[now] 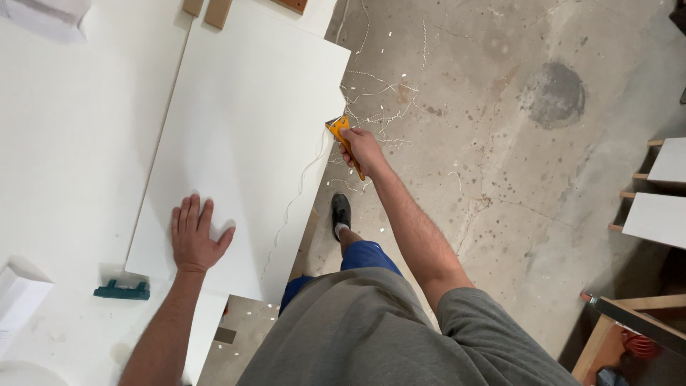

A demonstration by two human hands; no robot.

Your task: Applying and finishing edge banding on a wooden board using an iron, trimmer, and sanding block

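**Edge trimming at a white panel over a littered concrete floor**

A concrete floor (pixel 514 179) strewn with thin white shavings (pixel 379 100) is seen beside the white workbench (pixel 64 143). Nearest, the left hand (pixel 194 239) is pressed flat, fingers spread, on the white panel (pixel 250 129). Farther out, the right hand (pixel 363 149), arm extended, is closed around an orange edge trimmer (pixel 339 130) at the panel's edge. The panel could shift or the trimmer could slip if the pressure were eased.

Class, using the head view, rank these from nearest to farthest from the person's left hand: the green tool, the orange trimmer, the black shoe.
From the left hand:
1. green tool, just below-left on the table.
2. black shoe, to the right on the floor.
3. orange trimmer, upper right at the panel's edge.
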